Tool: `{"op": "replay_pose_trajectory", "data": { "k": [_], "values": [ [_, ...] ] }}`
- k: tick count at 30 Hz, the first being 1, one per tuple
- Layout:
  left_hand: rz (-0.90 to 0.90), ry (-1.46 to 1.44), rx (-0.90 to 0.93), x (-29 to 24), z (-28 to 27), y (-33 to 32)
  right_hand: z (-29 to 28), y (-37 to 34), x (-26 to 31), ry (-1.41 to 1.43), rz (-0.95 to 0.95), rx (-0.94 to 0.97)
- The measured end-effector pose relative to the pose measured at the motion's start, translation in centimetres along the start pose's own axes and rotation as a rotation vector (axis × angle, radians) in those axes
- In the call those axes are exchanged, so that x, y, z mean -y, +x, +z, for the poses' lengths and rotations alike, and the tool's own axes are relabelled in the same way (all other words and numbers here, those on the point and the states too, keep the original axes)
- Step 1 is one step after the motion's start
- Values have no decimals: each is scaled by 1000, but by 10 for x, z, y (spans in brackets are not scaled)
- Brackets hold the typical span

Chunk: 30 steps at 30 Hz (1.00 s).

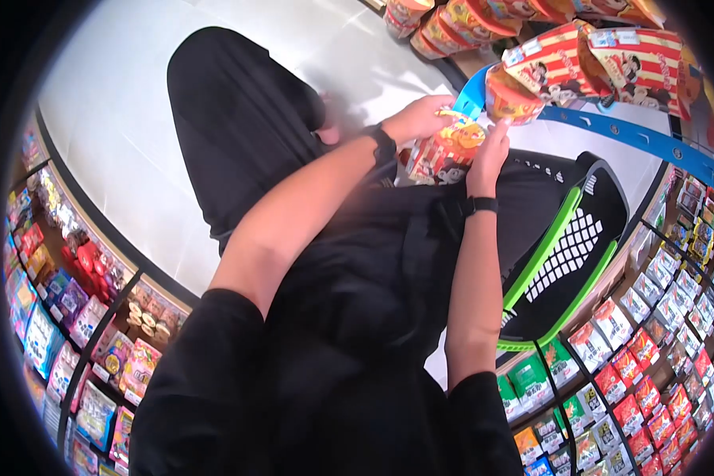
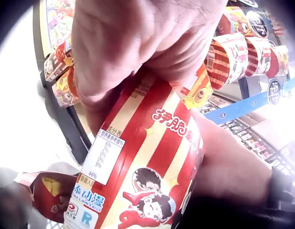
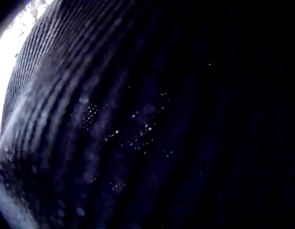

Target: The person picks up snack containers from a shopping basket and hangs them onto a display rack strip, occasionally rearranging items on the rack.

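The likeliest trouble, as I judge it, is a slip: the bulging, glossy red-and-cream striped snack packet (image 1: pixel 450 149) offers the fingers a smooth, rounded surface, and if one hand lets go while the other has only its side, it could swing down and drop onto the dark trousers (image 1: pixel 230 119) or the pale tiled floor (image 1: pixel 111 127). Too hard a squeeze at the top could dent it or strain a seam. A careless turn of the right hand (image 1: pixel 490 157) might also knock the red-and-orange packet (image 1: pixel 512 99) just beside its fingertips, which juts out over the corner of the blue strip (image 1: pixel 635 139) edging the display rack.

The striped packet is up in the hands, just outside that corner of the blue edge, and apart from the black basket with green rails (image 1: pixel 543 252). The left hand (image 1: pixel 420 120) grips its upper end, fingers bent round it. The right hand lies against its other side; I cannot tell how far those fingers curl, since the packet covers them in the left wrist view and the right wrist view shows almost only dark cloth.

One face carries broad stripes, red lettering, dark-haired cartoon figures, a white information panel and blue print low down. The head view also shows a patch of yellow-orange artwork near the top. It looks full and uncrushed; no tear shows.
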<state>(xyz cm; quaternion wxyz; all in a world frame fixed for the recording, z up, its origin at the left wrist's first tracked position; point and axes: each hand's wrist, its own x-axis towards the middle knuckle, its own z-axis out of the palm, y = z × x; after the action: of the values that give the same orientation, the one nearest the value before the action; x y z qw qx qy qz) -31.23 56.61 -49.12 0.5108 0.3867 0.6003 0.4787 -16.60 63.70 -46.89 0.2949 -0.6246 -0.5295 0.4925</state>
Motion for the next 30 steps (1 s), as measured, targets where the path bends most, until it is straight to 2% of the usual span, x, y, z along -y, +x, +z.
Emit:
{"op": "replay_pose_trajectory", "data": {
  "k": [2,5,8,9,13,17,20,21,24,27,30],
  "values": [
    [-30,-14,12,15,1,6,-8,-11,10,-7,34,90],
    [25,-39,-128,32,6,11,-15,-21,1,216,177,280],
    [-111,11,8,15,-8,8,-14,-28,6,129,304,339],
    [-128,18,-1,6,-10,6,-16,-22,-6,45,219,374],
    [-166,79,-19,-24,-15,-9,-8,-10,-21,-4,80,315],
    [7,128,-135,-21,-8,-8,-4,-12,-15,-27,21,214],
    [83,144,-112,-13,-10,-3,-4,-12,-12,-109,-27,178],
    [62,162,-95,-15,-11,-3,-4,-16,-10,-61,-50,192],
    [-116,201,3,-22,-19,1,-4,-15,-5,-177,0,196],
    [-155,220,30,-23,-20,3,-4,-18,0,-178,26,190],
    [-4,257,-168,-24,-11,0,-3,-17,-1,-147,-16,149]
  ]
}}
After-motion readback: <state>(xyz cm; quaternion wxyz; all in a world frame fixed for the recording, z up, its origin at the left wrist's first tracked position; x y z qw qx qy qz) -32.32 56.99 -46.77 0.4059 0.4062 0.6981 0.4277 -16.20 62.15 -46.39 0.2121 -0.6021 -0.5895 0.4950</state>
